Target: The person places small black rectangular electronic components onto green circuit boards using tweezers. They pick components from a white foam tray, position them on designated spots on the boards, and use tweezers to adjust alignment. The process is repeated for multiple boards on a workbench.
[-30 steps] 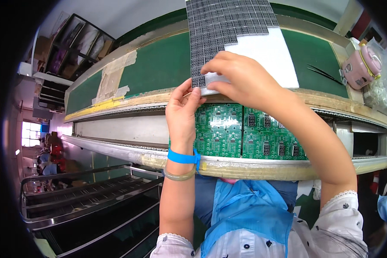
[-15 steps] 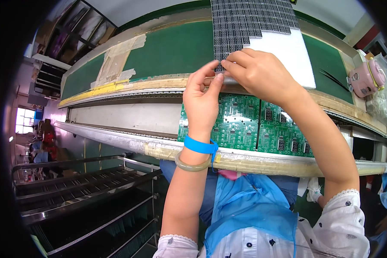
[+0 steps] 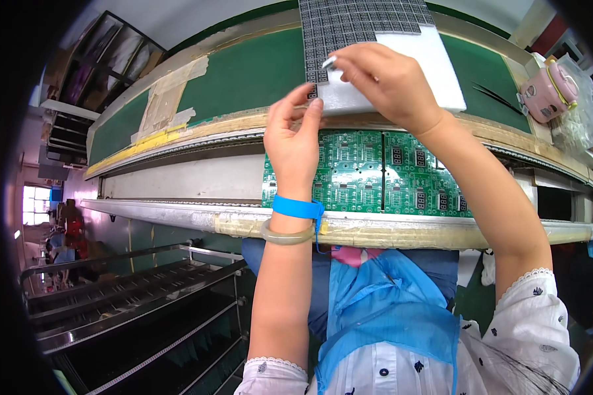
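The far end of the foam (image 3: 402,62) is cut off by the top edge, along with the display rows (image 3: 349,27) on it. The right forearm covers part of the boards (image 3: 349,174), and the left wrist hides a bit more. And here's the grip: the right hand (image 3: 396,80) has thumb and forefinger together, clamped on a small part (image 3: 329,63), pale-sided, just over the near rows; its face is hard to make out. Down at the foam's near-left corner, the left hand (image 3: 294,135) has thumb and forefinger slightly apart, either side of a dark display (image 3: 312,94); whether they pinch it, I cannot tell. As for writing, the boards carry fine white print, too small to read, and the pink container (image 3: 550,97) wears blurry stickers.
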`<state>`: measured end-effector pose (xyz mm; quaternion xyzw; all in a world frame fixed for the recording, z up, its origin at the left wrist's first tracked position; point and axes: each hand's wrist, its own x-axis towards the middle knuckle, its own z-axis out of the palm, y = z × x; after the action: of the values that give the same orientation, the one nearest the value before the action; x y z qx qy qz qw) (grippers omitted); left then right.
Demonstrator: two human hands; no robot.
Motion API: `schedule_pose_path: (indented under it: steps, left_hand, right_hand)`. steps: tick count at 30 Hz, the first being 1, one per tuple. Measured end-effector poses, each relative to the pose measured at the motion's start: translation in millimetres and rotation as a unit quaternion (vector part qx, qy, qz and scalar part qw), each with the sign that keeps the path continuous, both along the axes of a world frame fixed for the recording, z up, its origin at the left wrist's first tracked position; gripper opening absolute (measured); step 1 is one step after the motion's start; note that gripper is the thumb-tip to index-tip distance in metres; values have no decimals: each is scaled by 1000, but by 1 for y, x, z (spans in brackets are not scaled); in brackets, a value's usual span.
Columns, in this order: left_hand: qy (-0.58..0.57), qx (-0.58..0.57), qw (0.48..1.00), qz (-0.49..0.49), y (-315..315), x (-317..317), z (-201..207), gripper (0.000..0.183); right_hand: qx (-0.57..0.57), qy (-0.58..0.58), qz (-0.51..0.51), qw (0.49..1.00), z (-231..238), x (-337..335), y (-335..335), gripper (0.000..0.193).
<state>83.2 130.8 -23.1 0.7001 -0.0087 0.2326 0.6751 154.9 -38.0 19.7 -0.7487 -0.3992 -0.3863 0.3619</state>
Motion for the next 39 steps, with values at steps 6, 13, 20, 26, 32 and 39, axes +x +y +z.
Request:
schedule_pose_path:
  steps: [6,13,20,26,32,39]
  left_hand:
    - [-31,-1,999,-12,-12,-31,23,23]
    - [150,-317,894,-280,-40,-80,45,28]
    - [214,-296,864,-347,-29,-91,34,33]
    - [244,-255,858,-373,-22,-100,34,40]
    - [29,102,970,-217,-20,-104,16,21]
    - [-77,455,877,-137,-11,-119,1,23]
  right_hand:
    - [36,46,-14,998,22,-55,-19,13]
    - [-52,0,-5,999,14,-108,-46,24]
    - [-51,252,73,964,23,-136,-66,22]
    - [-53,389,134,910,29,-145,-74,22]
    - [-10,435,40,899,15,-150,-75,25]
    - [-219,283,-37,933,-9,-153,-76,26]
